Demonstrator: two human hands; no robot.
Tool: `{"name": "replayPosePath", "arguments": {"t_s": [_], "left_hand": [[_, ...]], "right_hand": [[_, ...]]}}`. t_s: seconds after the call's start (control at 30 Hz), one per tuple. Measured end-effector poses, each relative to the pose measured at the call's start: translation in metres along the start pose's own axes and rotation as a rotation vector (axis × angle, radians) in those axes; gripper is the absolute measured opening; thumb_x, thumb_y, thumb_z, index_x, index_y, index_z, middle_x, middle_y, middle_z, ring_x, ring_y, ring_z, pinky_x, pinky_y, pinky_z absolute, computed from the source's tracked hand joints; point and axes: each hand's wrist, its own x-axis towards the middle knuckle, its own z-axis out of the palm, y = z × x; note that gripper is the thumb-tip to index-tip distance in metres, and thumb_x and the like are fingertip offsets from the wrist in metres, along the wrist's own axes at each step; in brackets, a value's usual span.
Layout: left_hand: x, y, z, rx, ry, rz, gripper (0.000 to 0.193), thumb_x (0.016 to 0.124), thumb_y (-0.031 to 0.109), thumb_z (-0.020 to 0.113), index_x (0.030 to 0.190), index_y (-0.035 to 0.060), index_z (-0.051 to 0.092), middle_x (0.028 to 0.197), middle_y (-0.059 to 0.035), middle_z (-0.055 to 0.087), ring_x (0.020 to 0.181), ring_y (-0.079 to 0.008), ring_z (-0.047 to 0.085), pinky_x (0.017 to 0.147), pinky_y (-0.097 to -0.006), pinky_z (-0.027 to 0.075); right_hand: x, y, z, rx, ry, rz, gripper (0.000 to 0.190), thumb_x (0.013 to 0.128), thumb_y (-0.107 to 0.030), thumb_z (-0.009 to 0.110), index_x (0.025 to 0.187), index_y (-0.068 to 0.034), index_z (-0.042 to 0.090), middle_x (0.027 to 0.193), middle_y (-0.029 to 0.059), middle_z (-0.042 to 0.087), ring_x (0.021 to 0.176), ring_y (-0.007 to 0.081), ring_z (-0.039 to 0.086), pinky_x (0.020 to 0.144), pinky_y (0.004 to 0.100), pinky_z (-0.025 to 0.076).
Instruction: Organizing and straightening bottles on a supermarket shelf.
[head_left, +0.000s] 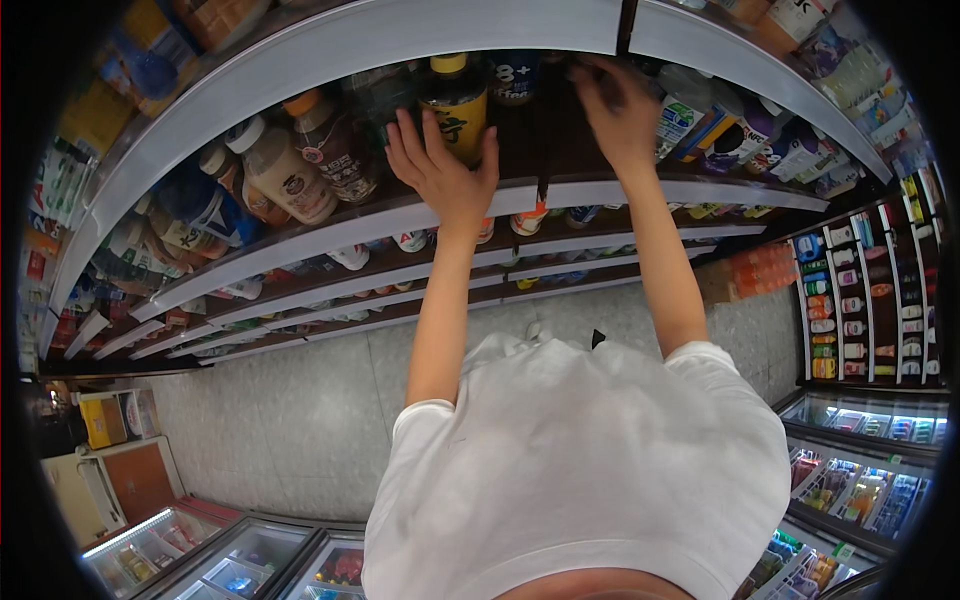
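My left hand (448, 180) is at a bottle with a yellow cap and yellow label (466, 112), its fingers on the left side and the thumb on the right. The bottle stands upright on a dark shelf (536, 154). Farther right, my right hand (621, 112) reaches in beneath the upper shelf's pale edge. It is blurred and its fingertips lie in shadow, so whether they hold anything is hidden. Between the hands, deeper in, stands a dark blue container with white writing (514, 79). Cartons and bottles, among them a white-and-green one (679, 112), sit just right of my right hand.
Left of my left hand stand an orange-capped brown bottle (334, 150) and a cream-coloured bottle (289, 169). The upper shelf's edge strip (420, 34) overhangs both hands. Lower shelves hold more goods. Glass-topped freezers (255, 559) are behind me, and a stocked rack (862, 300) is at the right.
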Motion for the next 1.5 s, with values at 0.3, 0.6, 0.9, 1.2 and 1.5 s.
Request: {"name": "replayPosePath", "arguments": {"t_s": [0.3, 0.6, 0.9, 1.2, 1.5], "left_hand": [[0.003, 0.004, 0.003, 0.022, 0.026, 0.039, 0.079, 0.079, 0.038, 0.072, 0.137, -0.0004, 0.034, 0.143, -0.0281, 0.029, 0.133, -0.0447, 0.024, 0.105, -0.0562, 0.022], [0.003, 0.007, 0.001, 0.048, 0.014, 0.056, 0.08, 0.08, 0.037, 0.072, 0.137, -0.0029, 0.032, 0.143, -0.0293, 0.028, 0.133, -0.0454, 0.024, 0.105, -0.0557, 0.023], [0.002, 0.004, 0.002, 0.085, 0.003, 0.08, 0.083, 0.08, 0.038, 0.071, 0.138, -0.0059, 0.031, 0.143, -0.0293, 0.028, 0.133, -0.0455, 0.024, 0.104, -0.0558, 0.023], [0.003, 0.008, 0.005, 0.075, -0.005, 0.062, 0.085, 0.08, 0.04, 0.071, 0.138, -0.0056, 0.03, 0.144, -0.0289, 0.027, 0.134, -0.0457, 0.023, 0.104, -0.0567, 0.022], [0.001, 0.004, 0.002, 0.074, -0.008, 0.055, 0.086, 0.077, 0.037, 0.075, 0.138, -0.004, 0.029, 0.145, -0.0283, 0.026, 0.134, -0.0461, 0.023, 0.105, -0.0568, 0.022]], "right_hand": [[-0.037, 0.054, -0.086, -0.225, 0.076, 0.282, 0.05, 0.071, -0.034, 0.081, 0.103, -0.002, 0.062, 0.102, 0.0149, 0.064, 0.07, 0.0236, 0.063, 0.065, 0.0318, 0.05], [-0.045, 0.044, -0.07, -0.384, -0.038, 0.36, 0.058, 0.062, -0.043, 0.084, 0.09, 0.001, 0.059, 0.084, 0.0174, 0.067, 0.079, 0.0343, 0.066, 0.069, 0.0421, 0.052], [-0.047, -0.002, 0.012, -0.142, -0.18, 0.287, 0.091, 0.056, -0.054, 0.084, 0.119, 0.0, 0.048, 0.108, 0.0191, 0.06, 0.094, 0.0342, 0.064, 0.08, 0.0405, 0.052], [-0.029, 0.005, 0.059, 0.064, -0.258, 0.219, 0.089, 0.064, -0.051, 0.08, 0.125, 0.002, 0.044, 0.114, 0.0227, 0.056, 0.101, 0.0398, 0.06, 0.084, 0.0437, 0.051], [-0.037, 0.033, -0.012, 0.091, 0.059, 0.318, 0.053, 0.077, -0.021, 0.078, 0.119, 0.001, 0.055, 0.104, 0.0158, 0.059, 0.075, 0.0193, 0.066, 0.06, 0.0265, 0.054]]}}
